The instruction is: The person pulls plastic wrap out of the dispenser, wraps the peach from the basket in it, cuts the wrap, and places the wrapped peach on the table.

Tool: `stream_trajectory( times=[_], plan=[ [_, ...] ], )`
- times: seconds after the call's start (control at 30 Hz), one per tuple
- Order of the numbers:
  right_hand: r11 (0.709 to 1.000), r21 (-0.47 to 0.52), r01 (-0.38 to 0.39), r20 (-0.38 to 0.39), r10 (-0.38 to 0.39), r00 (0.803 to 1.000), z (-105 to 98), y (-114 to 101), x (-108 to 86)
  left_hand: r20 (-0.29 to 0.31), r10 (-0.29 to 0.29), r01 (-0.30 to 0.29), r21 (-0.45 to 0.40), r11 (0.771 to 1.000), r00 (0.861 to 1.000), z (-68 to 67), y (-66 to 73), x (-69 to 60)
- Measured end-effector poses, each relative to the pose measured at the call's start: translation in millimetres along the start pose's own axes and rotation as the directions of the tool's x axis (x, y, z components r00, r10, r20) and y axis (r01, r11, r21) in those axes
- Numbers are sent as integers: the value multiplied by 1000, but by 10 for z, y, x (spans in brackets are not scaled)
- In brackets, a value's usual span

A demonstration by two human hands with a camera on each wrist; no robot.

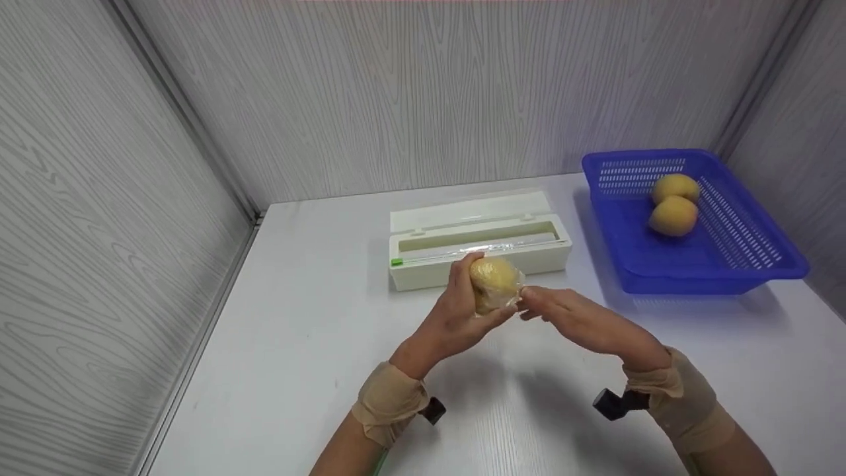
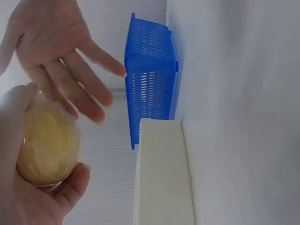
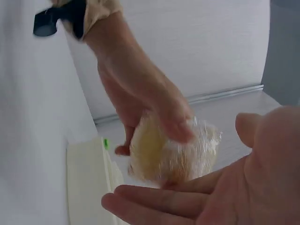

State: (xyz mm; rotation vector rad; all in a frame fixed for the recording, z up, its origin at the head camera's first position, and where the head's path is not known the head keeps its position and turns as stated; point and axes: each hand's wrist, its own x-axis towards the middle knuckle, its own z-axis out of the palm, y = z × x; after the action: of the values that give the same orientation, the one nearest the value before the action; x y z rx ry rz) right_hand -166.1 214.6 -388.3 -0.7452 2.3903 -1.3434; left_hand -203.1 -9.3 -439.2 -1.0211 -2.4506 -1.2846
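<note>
A round yellow fruit that looks like a peach (image 1: 496, 276) is wrapped in clear cling film, which bunches up on the side toward the right hand. My left hand (image 1: 456, 317) grips it, thumb on one side and fingers curled round the other. Close beside the film stands my right hand (image 1: 575, 317), its fingers fairly straight and its palm turned to the fruit in the right wrist view. Whether those fingertips touch the film I cannot tell. Behind the fruit lies a white cling film dispenser (image 1: 416, 274) with its lid up and a roll inside.
At the right back stands a blue plastic basket (image 1: 700, 264) with two yellow peach-like fruits (image 1: 674, 216) in it. A small green slider (image 1: 396, 262) sits at the dispenser's left end. Pale wood-grain walls (image 1: 410, 92) enclose the white table (image 1: 297, 317).
</note>
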Motion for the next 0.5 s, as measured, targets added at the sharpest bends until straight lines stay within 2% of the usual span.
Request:
stream_trajectory(
  times=[0.07, 0.13, 0.17, 0.23, 0.3, 0.37, 0.5],
  plan=[
    [998, -59, -5, -154, -4, 988, 1, 11, 19, 62, -95, 104, -157, 982, 994, 1, -11, -10],
    [997, -73, 3, -269, -22, 963, 28, 18, 44, 120, -167, 195, -282, 940, 979, 15, -6, -10],
    [997, -72, 15, -305, -36, 952, 52, 19, 62, 148, -190, 230, -327, 917, 970, 24, 3, -7],
    [995, -81, 57, -335, -81, 939, 113, 8, 96, 197, -200, 264, -386, 884, 960, 39, 32, 3],
    [990, -91, 110, -349, -135, 927, 177, -8, 133, 230, -185, 270, -427, 863, 956, 50, 64, 18],
    [983, -92, 161, -374, -184, 909, 228, -26, 176, 243, -149, 247, -450, 858, 959, 55, 88, 30],
    [968, -33, 248, -436, -238, 868, 285, -29, 256, 214, -93, 189, -487, 853, 972, 58, 103, 39]
  ],
)
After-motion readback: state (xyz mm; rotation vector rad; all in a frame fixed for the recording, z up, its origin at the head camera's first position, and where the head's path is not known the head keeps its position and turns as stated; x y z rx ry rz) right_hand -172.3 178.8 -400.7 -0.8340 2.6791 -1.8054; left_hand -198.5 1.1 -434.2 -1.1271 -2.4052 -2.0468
